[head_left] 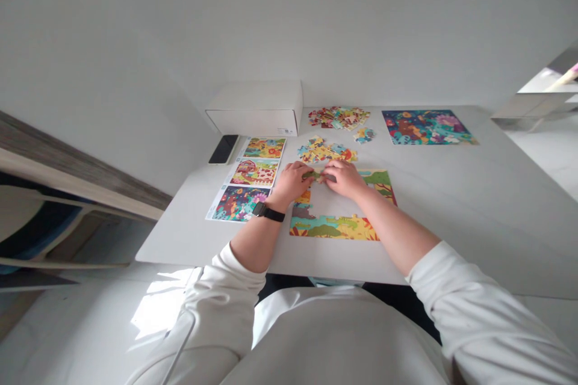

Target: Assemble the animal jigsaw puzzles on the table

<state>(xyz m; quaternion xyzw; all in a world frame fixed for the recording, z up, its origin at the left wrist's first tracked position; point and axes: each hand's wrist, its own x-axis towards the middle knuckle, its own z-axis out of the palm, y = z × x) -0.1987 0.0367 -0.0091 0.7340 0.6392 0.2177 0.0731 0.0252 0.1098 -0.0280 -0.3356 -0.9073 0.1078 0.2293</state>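
Note:
My left hand [293, 181], with a dark watch on its wrist, is closed on a small green puzzle piece [311, 175]. Close beside it, my right hand [342, 179] has its fingers closed at the same spot, pinching the piece's right side; the fingers partly cover it. Both hands are over the upper part of a partly assembled jigsaw puzzle [323, 231], which shows green bushes, water and animals along its lower edge. Its right side has a green tree [379, 178]. Just beyond my fingers lies a heap of loose yellow and blue pieces [327, 150].
Another pile of reddish pieces [338, 117] lies farther back, near a small blue cluster [363, 135]. A finished dark-blue puzzle [427, 127] is at right. On the left are a picture sheet [253, 172], a phone [224, 149] and a white box [253, 121] against the wall.

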